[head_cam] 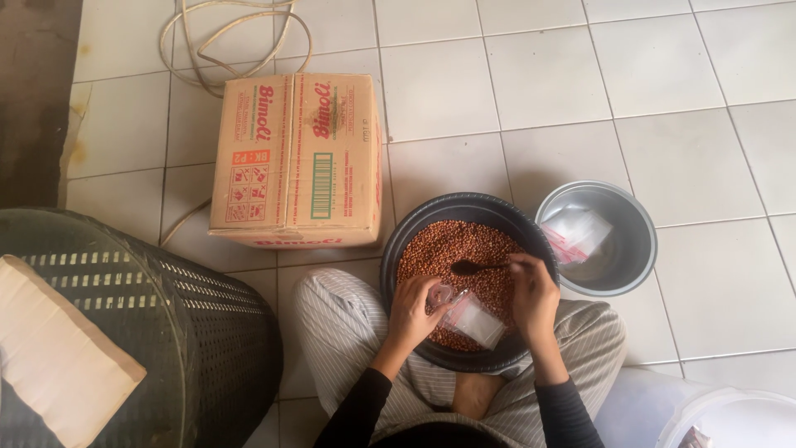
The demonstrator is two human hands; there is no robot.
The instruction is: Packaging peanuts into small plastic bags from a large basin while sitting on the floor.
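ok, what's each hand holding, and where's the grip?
Left hand holds a small clear plastic bag at its open mouth. Right hand holds a dark spoon by its handle end.

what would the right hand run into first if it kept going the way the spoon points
The right hand holds a spoon pointing left over the peanuts. Straight on, it would probably meet the dark basin's left rim first, though height is hard to judge.

cardboard box, black mesh basket, coiled cord, white tiled floor
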